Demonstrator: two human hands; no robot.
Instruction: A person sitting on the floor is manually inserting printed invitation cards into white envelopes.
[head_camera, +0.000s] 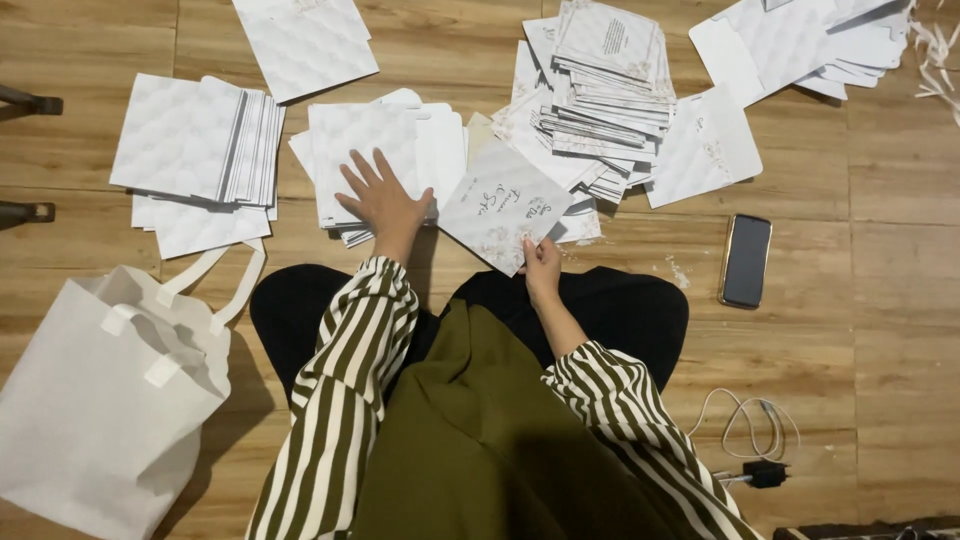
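Card (500, 210) corner in right-hand (541, 265) grip

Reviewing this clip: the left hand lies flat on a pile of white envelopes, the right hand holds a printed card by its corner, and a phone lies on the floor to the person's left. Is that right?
Not quite. The phone lies on the floor to the person's right, not left, as the head view shows. The rest holds: the left hand lies flat on the pile of white envelopes, and the right hand holds the printed card by its corner.

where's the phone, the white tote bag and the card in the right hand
phone (746, 260): head view, middle of its dark screen
white tote bag (90, 420): head view, middle of its front panel
card (500, 205): head view, centre of its printed face, right hand (541, 268) pinching its lower corner
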